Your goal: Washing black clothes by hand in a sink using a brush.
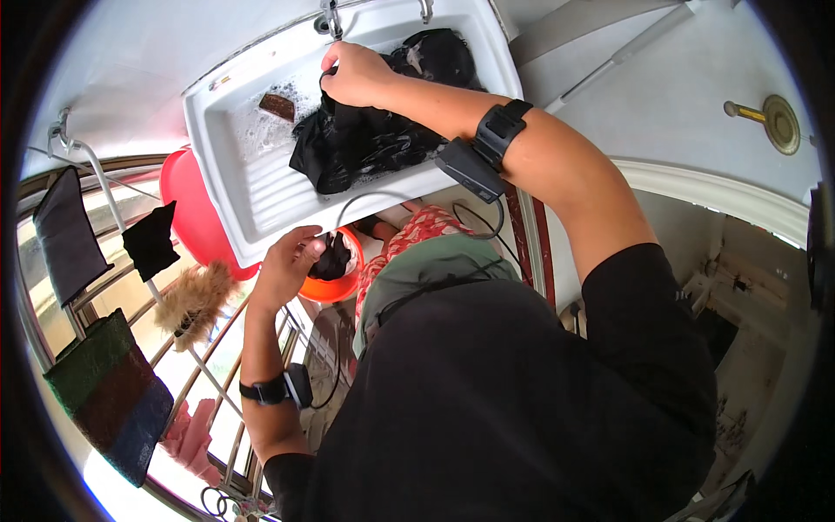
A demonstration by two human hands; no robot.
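Black wet cloth (365, 140) lies bunched in a white laundry sink (225, 189) with a ribbed washboard floor. My right hand (355, 75) pinches a raised part of this cloth just below the metal faucet (331, 19). My left hand (287, 261) is outside the sink by its front edge, fingers slightly curled, with nothing seen in it. A brown block (277, 107), perhaps soap or a brush, sits among suds left of the cloth. More black cloth (447, 59) lies towards the sink's far right, with suds on it.
An orange bucket (333, 289) holding dark cloth stands below the sink's front edge. A red basin (189, 202) is behind the sink's left side. Hanging cloths (72, 235), a fluffy duster (196, 303) and window bars are at the left. A second tap (426, 10) is at the top.
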